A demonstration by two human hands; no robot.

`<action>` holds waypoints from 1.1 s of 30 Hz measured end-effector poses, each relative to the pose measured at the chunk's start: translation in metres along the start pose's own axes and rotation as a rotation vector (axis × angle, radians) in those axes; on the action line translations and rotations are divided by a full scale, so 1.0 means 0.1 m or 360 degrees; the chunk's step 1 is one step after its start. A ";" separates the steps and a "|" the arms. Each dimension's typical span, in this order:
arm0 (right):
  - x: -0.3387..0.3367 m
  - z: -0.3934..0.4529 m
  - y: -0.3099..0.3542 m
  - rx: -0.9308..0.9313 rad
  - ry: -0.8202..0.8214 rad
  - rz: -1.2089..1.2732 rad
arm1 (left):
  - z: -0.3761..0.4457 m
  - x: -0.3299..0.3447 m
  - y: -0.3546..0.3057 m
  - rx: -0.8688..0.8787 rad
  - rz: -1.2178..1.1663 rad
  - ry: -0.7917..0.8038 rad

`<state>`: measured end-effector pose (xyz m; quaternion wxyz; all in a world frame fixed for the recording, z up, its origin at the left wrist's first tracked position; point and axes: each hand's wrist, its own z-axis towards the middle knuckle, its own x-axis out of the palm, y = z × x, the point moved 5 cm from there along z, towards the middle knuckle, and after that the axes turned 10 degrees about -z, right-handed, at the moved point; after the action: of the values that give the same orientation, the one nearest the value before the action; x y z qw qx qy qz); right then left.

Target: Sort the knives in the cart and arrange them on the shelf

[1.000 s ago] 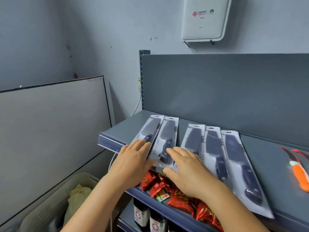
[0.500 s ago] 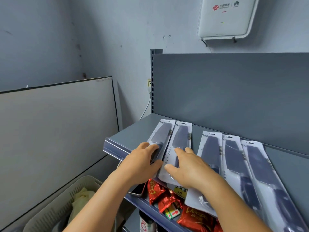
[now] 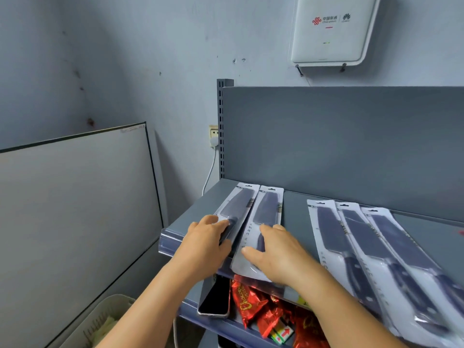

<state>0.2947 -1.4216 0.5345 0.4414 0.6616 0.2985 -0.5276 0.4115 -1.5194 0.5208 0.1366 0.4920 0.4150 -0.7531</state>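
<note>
Two packaged knives lie side by side at the left end of the grey shelf (image 3: 190, 212). My left hand (image 3: 207, 243) rests flat on the handle end of the leftmost knife pack (image 3: 238, 204). My right hand (image 3: 278, 252) lies flat on the second knife pack (image 3: 267, 209), fingers straight and thumb spread over its lower end. Three more packaged knives (image 3: 356, 249) lie in a row further right on the same shelf, apart from the first pair. Every pack has its hang tab toward the back panel.
The shelf's back panel (image 3: 339, 136) rises behind the knives. On the shelf below lie a black phone (image 3: 214, 300) and red snack bags (image 3: 253, 302). A pale basket (image 3: 105, 320) stands at lower left beside a grey board (image 3: 75, 209). A white router box (image 3: 329, 31) hangs on the wall.
The view has moved closer and to the left. Both hands have slid the two left packs leftward, widening the gap to the other three; the hands stay flat on them.
</note>
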 end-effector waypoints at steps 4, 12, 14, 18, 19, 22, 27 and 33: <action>0.07 0.08 0.19 0.0048 -0.0140 0.0019 | 0.05 -0.08 0.18 0.0078 -0.0029 -0.0059; 0.17 0.21 0.35 0.0073 -0.0211 0.0014 | 0.13 -0.20 0.40 0.0182 -0.0044 -0.0107; 0.18 0.23 0.39 0.0066 -0.0226 0.0025 | 0.15 -0.21 0.44 0.0180 -0.0058 -0.0110; 0.18 0.26 0.44 0.0059 -0.0254 0.0017 | 0.20 -0.21 0.49 0.0167 -0.0079 -0.0090; 0.19 0.27 0.45 0.0059 -0.0257 0.0009 | 0.21 -0.21 0.49 0.0166 -0.0082 -0.0080; 0.20 0.28 0.46 0.0070 -0.0257 0.0013 | 0.20 -0.23 0.47 0.0156 -0.0073 -0.0064; 0.22 0.27 0.47 0.0104 -0.0256 0.0017 | 0.20 -0.23 0.46 0.0145 -0.0069 -0.0066; 0.22 0.27 0.48 0.0143 -0.0233 -0.0010 | 0.19 -0.23 0.47 0.0163 -0.0078 -0.0052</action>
<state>0.3302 -1.4687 0.5249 0.4303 0.6394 0.2436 -0.5887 0.4395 -1.5679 0.5207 0.0995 0.4757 0.3857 -0.7843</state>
